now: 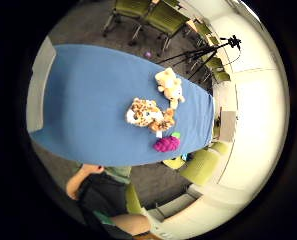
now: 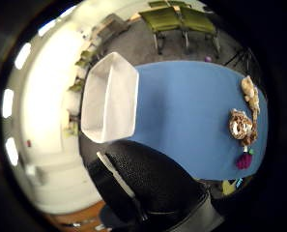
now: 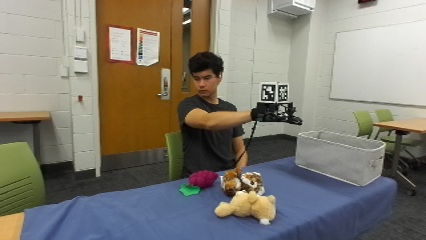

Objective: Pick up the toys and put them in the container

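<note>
A: Toys are sitting in a cluster on the blue counter (image 3: 100, 215). Going left to right in the outside view: a magenta plush (image 3: 202, 178) with a green leaf, touching a spotted brown-and-white plush (image 3: 242, 182), and a cream bear (image 3: 247, 206) lying just in front of that one, nearer the camera.

B: And the hand?

A: The gloved right hand (image 3: 275, 114) is hanging in the air on an outstretched arm, between the toys and the container, well above the counter. It is carrying nothing; whether the fingers are straight or curled I cannot tell.

B: Container?

A: A white fabric bin (image 3: 339, 156) is standing upright at the counter's right end, well apart from the toys. The thumb-side palm view is looking down into it, showing only bare fabric inside.
</note>
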